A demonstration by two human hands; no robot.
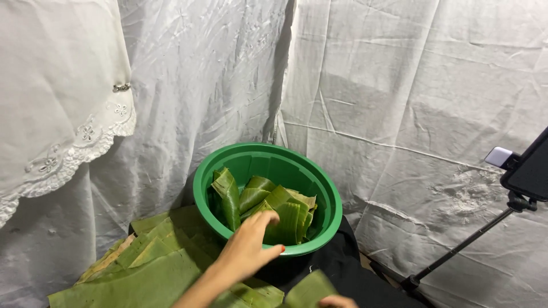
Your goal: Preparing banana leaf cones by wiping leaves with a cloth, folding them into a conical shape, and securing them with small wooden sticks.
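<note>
A green plastic bowl [325, 197] sits on a black cloth and holds several folded banana leaf parcels [288, 219]. My left hand [248, 248] reaches over the near rim with its fingers spread. The fingertips rest on the nearest parcel and the thumb stays by the rim. Only a sliver of my right hand [338, 301] shows at the bottom edge. It holds a lifted piece of banana leaf [310, 288].
Flat banana leaves [151, 262] are stacked to the left of the bowl. White sheets hang all around as a backdrop, with an embroidered white cloth [57, 114] at the upper left. A phone on a black tripod arm [522, 171] stands at the right.
</note>
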